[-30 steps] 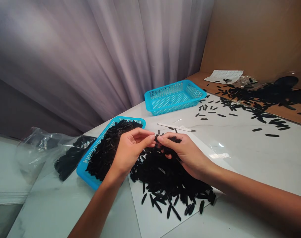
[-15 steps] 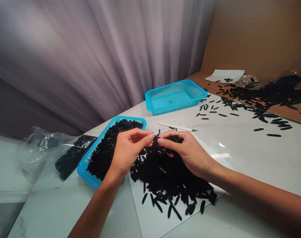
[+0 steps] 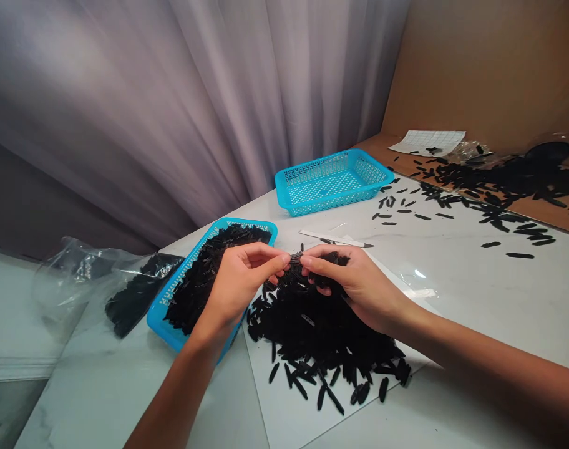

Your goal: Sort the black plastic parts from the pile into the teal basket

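Over a loose black pile (image 3: 319,330), one flat black strip (image 3: 296,256).
Left hand (image 3: 240,277) and right hand (image 3: 359,277) pinch its ends, seemingly for steadiness, the right palm cupping more strips; beyond stands a blue perforated plastic basket (image 3: 335,202), perhaps leaving working room.

The widest free room lies at the right of the surface (image 3: 509,299), between the right hand (image 3: 354,274) with its forearm and the scattered black pieces (image 3: 537,232) further back; a hand could pass low there. A narrow gap opens between the filled basket (image 3: 156,319) and the far basket (image 3: 335,204). The white pointed tool (image 3: 334,237) lies just beyond the hands. Leftward, the filled basket and plastic bag (image 3: 139,290) block a low sweep; behind, the curtain (image 3: 266,81) stands in the way
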{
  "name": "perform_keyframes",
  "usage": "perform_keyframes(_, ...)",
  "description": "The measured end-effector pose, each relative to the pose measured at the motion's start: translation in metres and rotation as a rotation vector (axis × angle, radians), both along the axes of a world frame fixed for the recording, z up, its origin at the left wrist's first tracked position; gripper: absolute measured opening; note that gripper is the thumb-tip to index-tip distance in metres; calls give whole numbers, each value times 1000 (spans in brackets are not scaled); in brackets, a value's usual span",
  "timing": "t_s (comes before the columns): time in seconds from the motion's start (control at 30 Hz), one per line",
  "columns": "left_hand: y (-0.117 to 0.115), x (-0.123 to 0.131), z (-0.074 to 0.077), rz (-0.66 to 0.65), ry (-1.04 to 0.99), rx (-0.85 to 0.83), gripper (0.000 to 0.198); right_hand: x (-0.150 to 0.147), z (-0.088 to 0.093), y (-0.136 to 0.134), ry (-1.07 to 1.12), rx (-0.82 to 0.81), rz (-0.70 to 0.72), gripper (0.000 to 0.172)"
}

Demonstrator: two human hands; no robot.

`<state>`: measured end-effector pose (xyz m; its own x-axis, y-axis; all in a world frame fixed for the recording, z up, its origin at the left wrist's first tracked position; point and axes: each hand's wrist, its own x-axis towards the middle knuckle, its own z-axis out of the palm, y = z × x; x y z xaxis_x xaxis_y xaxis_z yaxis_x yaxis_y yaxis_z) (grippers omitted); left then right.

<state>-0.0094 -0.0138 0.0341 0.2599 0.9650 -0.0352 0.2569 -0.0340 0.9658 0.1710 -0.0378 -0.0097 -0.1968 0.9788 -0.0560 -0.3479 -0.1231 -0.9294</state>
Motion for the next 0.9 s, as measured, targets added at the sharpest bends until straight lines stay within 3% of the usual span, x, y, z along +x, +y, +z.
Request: perform_keyframes(0.9, -1, 1, 0, -47, -12, -4, 13, 3, 5, 0, 29, -18, 0, 22)
